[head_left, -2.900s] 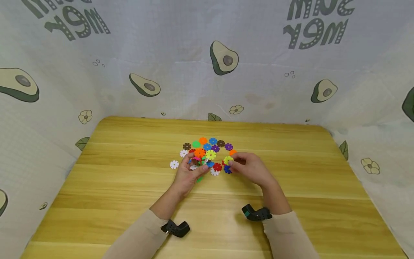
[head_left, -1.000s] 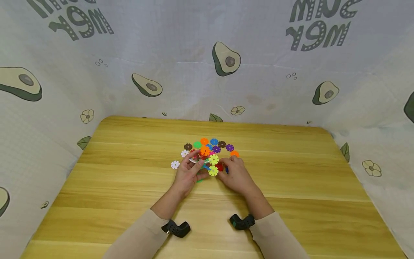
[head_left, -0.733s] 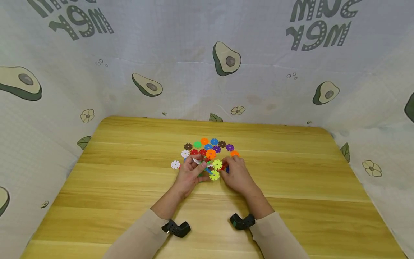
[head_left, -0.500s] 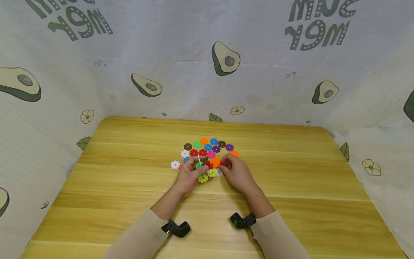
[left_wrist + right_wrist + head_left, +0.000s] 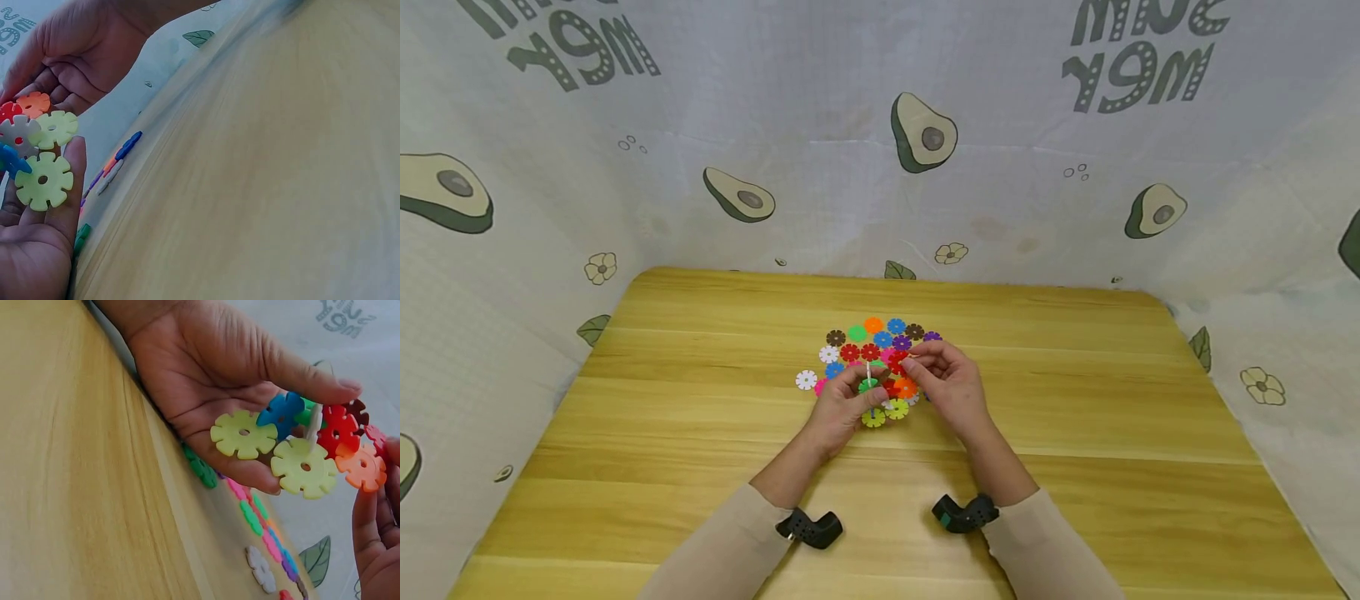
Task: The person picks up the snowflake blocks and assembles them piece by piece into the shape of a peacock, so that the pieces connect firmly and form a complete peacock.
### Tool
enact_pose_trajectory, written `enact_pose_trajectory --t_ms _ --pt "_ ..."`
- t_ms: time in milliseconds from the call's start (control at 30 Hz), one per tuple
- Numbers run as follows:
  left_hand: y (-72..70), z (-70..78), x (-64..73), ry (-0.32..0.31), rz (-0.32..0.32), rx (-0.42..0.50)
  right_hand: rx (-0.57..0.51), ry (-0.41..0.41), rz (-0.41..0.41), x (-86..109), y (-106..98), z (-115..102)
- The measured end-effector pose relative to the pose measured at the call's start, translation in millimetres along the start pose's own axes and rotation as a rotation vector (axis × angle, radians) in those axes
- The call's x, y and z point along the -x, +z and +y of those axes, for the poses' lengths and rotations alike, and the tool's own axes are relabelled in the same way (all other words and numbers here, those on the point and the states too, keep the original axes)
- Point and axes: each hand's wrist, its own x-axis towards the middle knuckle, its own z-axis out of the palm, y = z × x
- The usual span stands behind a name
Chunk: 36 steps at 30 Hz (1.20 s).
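Observation:
My left hand [image 5: 838,417] grips a joined cluster of slotted plastic snowflake discs between thumb and fingers. The cluster has a green disc [image 5: 868,385], an orange disc [image 5: 906,388], two yellow discs [image 5: 304,467], a blue disc [image 5: 280,416] and a white one seen edge-on. At its upper right, my right hand [image 5: 953,387] pinches a red disc [image 5: 898,362] between thumb and forefinger. That red disc lies against the cluster's far side; whether it is slotted in cannot be told. In the left wrist view, the right hand [image 5: 94,50] reaches in from above.
Loose discs lie on the wooden table [image 5: 700,467] beyond the hands, among them an orange disc [image 5: 873,325], a brown disc [image 5: 836,337] and a white disc [image 5: 806,380]. A patterned cloth [image 5: 820,225] hangs behind the table.
A yellow disc held by my right hand earlier is now on the cluster. The cluster has turned, bringing the yellow discs to the bottom. My right hand has risen slightly with a red disc.

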Motion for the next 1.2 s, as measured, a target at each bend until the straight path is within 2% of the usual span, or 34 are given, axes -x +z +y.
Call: enact_pose_trajectory --t_ms 267,533,633,733,833,933,1000,1100,1200 --pt "-2.2 0.3 -1.0 -0.005 -0.013 0.007 0.107 -0.047 -0.017 3.3 3.5 -1.2" --pt "-1.3 0.8 -2.3 -0.014 0.009 -0.05 0.16 -0.056 -0.048 4.3 2.9 -0.8" --pt "-1.5 0.3 -1.9 -0.021 0.005 -0.025 0.152 -0.045 -0.047 2.4 -0.3 1.2" --pt "-1.7 -0.5 -1.4 -0.035 -0.003 0.036 0.158 -0.016 -0.016 -0.7 -4.9 4.2" --pt "-1.8 -0.8 -0.9 -0.057 -0.008 0.09 0.31 0.025 -0.026 -3.2 -9.0 8.5" --pt "-2.1 -0.7 -1.0 -0.08 0.002 0.087 0.591 0.036 -0.126 -3.9 -11.3 15.3" --pt "-2.4 -0.5 -1.2 -0.092 0.011 0.057 0.73 0.02 -0.193 -3.7 -11.6 19.2" --pt "-2.8 -0.3 -0.9 -0.101 0.016 -0.009 0.821 0.013 -0.23 -3.7 -10.6 23.2" --pt "-2.8 0.0 0.4 -0.1 0.016 -0.071 0.804 0.029 -0.225 -4.3 -9.2 22.8"
